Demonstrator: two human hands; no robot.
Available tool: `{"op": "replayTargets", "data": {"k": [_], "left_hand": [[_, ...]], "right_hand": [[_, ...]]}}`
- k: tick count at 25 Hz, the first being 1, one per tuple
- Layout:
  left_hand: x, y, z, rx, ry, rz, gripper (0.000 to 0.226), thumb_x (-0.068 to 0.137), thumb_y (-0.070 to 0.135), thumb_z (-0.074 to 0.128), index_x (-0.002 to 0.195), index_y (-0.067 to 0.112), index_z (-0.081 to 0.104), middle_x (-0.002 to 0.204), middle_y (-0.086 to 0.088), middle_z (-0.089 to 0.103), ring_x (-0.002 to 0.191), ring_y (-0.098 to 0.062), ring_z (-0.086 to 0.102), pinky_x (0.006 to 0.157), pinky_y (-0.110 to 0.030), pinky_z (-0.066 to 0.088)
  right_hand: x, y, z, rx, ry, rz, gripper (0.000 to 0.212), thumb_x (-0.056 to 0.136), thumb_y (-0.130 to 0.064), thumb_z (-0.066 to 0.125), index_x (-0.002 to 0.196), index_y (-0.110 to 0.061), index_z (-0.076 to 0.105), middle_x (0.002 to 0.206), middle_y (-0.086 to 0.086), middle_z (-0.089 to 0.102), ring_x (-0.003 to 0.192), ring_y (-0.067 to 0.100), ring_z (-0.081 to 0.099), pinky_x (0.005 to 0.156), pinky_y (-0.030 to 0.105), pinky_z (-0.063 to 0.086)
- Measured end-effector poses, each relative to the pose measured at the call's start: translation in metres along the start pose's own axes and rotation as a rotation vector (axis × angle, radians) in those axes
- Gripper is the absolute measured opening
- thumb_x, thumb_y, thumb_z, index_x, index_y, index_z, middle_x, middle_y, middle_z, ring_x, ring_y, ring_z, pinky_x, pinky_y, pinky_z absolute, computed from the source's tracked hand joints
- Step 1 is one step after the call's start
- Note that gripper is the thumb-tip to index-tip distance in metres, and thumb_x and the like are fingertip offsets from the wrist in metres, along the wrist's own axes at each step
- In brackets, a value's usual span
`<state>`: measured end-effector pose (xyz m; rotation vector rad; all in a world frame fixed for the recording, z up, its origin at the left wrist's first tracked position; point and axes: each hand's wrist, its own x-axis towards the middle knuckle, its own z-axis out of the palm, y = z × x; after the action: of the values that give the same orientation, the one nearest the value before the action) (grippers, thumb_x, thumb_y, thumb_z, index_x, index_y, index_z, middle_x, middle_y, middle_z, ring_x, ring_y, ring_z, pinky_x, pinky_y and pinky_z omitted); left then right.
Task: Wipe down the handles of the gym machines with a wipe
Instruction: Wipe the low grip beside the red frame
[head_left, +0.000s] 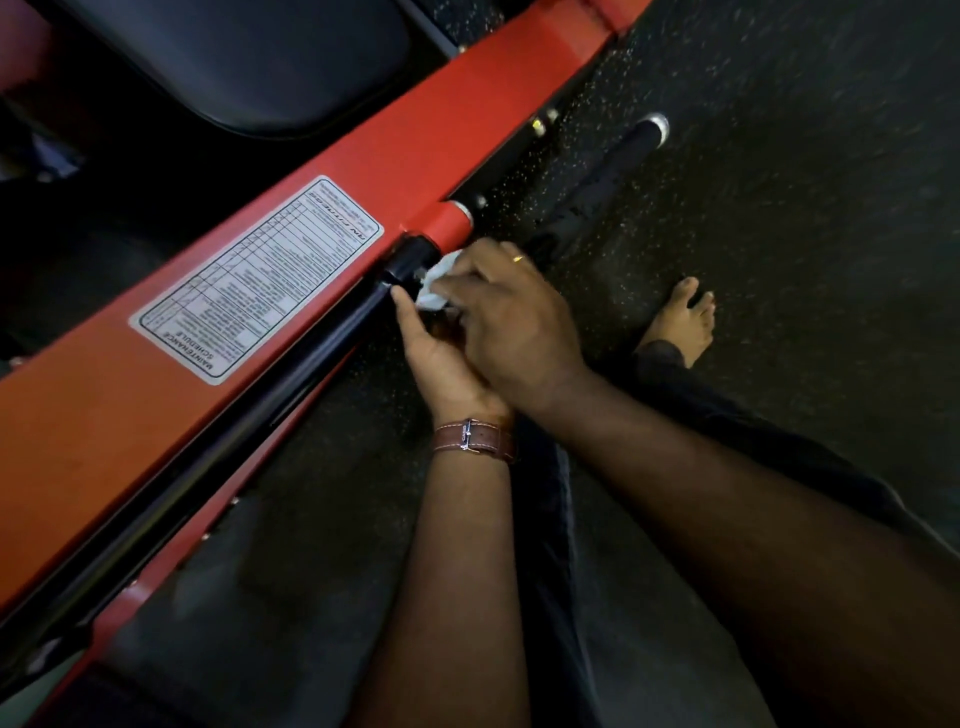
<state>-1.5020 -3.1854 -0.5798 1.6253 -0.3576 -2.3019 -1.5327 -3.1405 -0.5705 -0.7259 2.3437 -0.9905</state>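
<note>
While your left hand (434, 345) grips the black handle (410, 260), your right hand (511, 317) pinches the white wipe (435, 288) against it.

Single head-worn view, looking steeply down, close over a red machine frame (363, 171) and dark floor (779, 208)

Maintenance sticker (257, 278) on red frame (93, 415); speckled floor (805, 156)

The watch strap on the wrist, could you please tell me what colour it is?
Brown with pale stitching; the watch strap sits on the left wrist, shown in the head view.
</note>
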Motion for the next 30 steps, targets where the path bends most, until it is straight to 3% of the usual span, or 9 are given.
{"op": "replayTargets", "data": {"k": [3, 6, 11, 13, 15, 17, 22, 25, 30], "left_hand": [[-0.002, 0.008, -0.002, 0.404, 0.22, 0.047, 0.041, 0.094, 0.051, 0.06, 0.101, 0.012, 0.072, 0.087, -0.003, 0.072, 0.077, -0.017, 0.066, 0.071, -0.029, 0.051], [-0.002, 0.01, 0.0, 0.495, 0.26, 0.106, 0.024, 0.089, 0.034, 0.073, 0.08, 0.012, 0.075, 0.08, -0.004, 0.075, 0.072, -0.016, 0.068, 0.068, -0.03, 0.054], [0.003, 0.014, -0.004, 0.636, 0.343, 0.229, 0.042, 0.085, 0.05, 0.071, 0.061, 0.017, 0.077, 0.076, -0.007, 0.074, 0.07, -0.021, 0.066, 0.069, -0.036, 0.052], [0.005, 0.016, -0.002, 0.665, 0.402, 0.229, 0.055, 0.092, 0.051, 0.063, 0.047, 0.02, 0.073, 0.061, 0.0, 0.07, 0.058, -0.013, 0.064, 0.059, -0.024, 0.051], [0.005, 0.018, -0.001, 0.735, 0.458, 0.246, 0.068, 0.094, 0.05, 0.06, 0.034, 0.018, 0.062, 0.046, 0.002, 0.059, 0.044, -0.014, 0.054, 0.05, -0.024, 0.044], [0.004, 0.018, -0.005, 0.852, 0.44, 0.385, 0.067, 0.09, 0.05, 0.066, 0.034, 0.013, 0.054, 0.04, -0.006, 0.05, 0.04, -0.019, 0.047, 0.046, -0.028, 0.04], [0.013, 0.018, -0.016, 1.214, 0.288, 0.822, 0.052, 0.078, 0.031, 0.082, 0.044, 0.009, 0.05, 0.038, 0.006, 0.04, 0.037, -0.005, 0.034, 0.046, -0.02, 0.033], [0.016, 0.025, -0.016, 1.284, 0.208, 0.998, 0.036, 0.076, 0.031, 0.083, 0.055, 0.016, 0.057, 0.044, 0.007, 0.043, 0.039, -0.006, 0.036, 0.046, -0.021, 0.034], [0.018, 0.034, -0.016, 1.308, 0.077, 1.036, 0.009, 0.08, 0.027, 0.08, 0.082, 0.018, 0.079, 0.044, 0.016, 0.037, 0.04, -0.002, 0.034, 0.048, -0.015, 0.032]], "right_hand": [[0.014, 0.049, -0.016, -0.074, 0.189, 0.276, 0.025, 0.084, -0.011, 0.057, 0.099, -0.017, 0.076, 0.098, 0.006, 0.062, 0.087, 0.026, 0.061, 0.066, 0.039, 0.054], [0.007, 0.038, -0.003, -0.092, 0.151, 0.045, 0.026, 0.085, -0.009, 0.054, 0.097, -0.011, 0.076, 0.096, 0.01, 0.063, 0.088, 0.029, 0.061, 0.067, 0.039, 0.054], [0.02, 0.035, -0.013, -0.087, 0.121, 0.279, 0.023, 0.086, -0.008, 0.056, 0.097, -0.013, 0.075, 0.102, 0.009, 0.059, 0.098, 0.034, 0.055, 0.072, 0.033, 0.042], [0.022, 0.008, -0.006, -0.192, -0.021, 0.119, 0.021, 0.085, -0.015, 0.053, 0.09, -0.009, 0.072, 0.104, 0.012, 0.059, 0.097, 0.033, 0.053, 0.072, 0.035, 0.034], [0.024, -0.001, -0.004, -0.211, -0.063, -0.009, 0.026, 0.084, -0.023, 0.051, 0.09, -0.008, 0.072, 0.103, 0.013, 0.061, 0.096, 0.032, 0.054, 0.076, 0.037, 0.038], [0.025, 0.023, -0.013, -0.171, 0.018, 0.164, 0.02, 0.085, -0.012, 0.06, 0.097, -0.007, 0.074, 0.104, 0.014, 0.061, 0.096, 0.032, 0.056, 0.075, 0.035, 0.046], [-0.007, -0.006, 0.009, 0.619, 0.488, 0.813, 0.033, 0.093, 0.002, 0.058, 0.122, -0.013, 0.063, 0.112, 0.005, 0.062, 0.097, 0.013, 0.061, 0.082, 0.019, 0.05], [0.01, -0.021, 0.015, 1.359, 0.696, 1.348, 0.027, 0.096, 0.002, 0.054, 0.118, -0.013, 0.057, 0.099, 0.005, 0.065, 0.085, 0.017, 0.064, 0.08, 0.034, 0.058], [0.029, -0.001, 0.01, 1.973, 0.674, 1.381, 0.04, 0.108, -0.029, 0.035, 0.125, -0.001, 0.058, 0.116, 0.022, 0.064, 0.119, 0.033, 0.059, 0.111, 0.046, 0.041]]}}
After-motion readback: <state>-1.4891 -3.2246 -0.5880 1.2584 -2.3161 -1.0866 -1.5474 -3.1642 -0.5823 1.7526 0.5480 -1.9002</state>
